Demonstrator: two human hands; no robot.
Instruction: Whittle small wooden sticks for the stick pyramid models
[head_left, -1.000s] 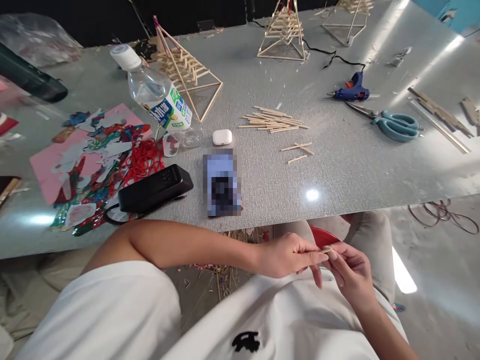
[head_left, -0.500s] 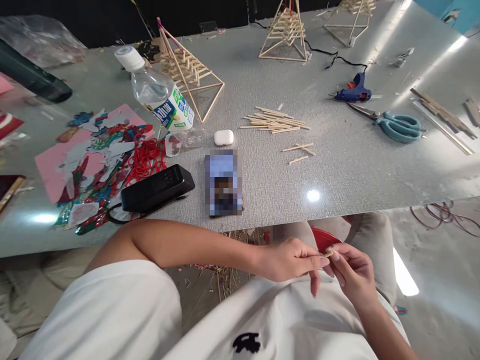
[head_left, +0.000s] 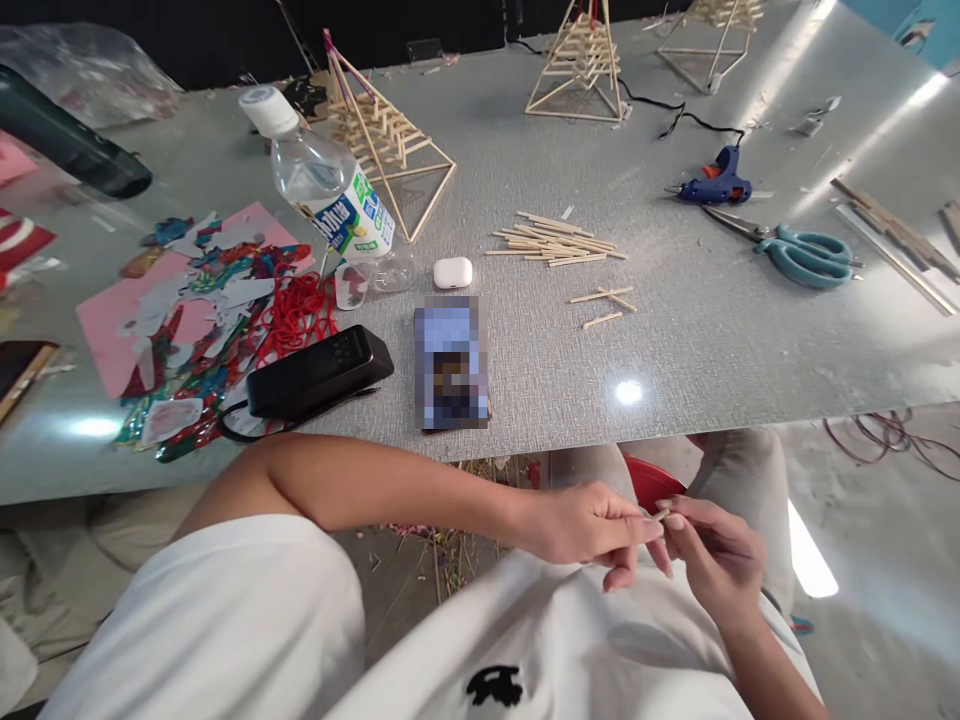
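Over my lap, in front of the table's edge, my left hand [head_left: 592, 525] and my right hand [head_left: 716, 555] meet fingertip to fingertip. Both pinch one short, pale wooden stick [head_left: 661, 515], mostly covered by the fingers. Up on the table lies a loose pile of thin wooden sticks [head_left: 555, 240], with a few short sticks [head_left: 604, 298] just in front of it. Stick pyramids [head_left: 577, 65] stand at the back, one of them [head_left: 397, 140] behind a plastic bottle [head_left: 330, 180].
A phone [head_left: 451, 365], a white case [head_left: 453, 273] and a black device [head_left: 319, 375] lie near the front edge. Red string [head_left: 296, 315] and colourful scraps are at left. A blue glue gun [head_left: 716, 180] and teal-handled scissors [head_left: 806, 255] lie at right.
My right hand has shifted slightly right and down, and its fingers have turned a little around the stick. My left hand's lower fingers have curled in. The whole view has shifted slightly.
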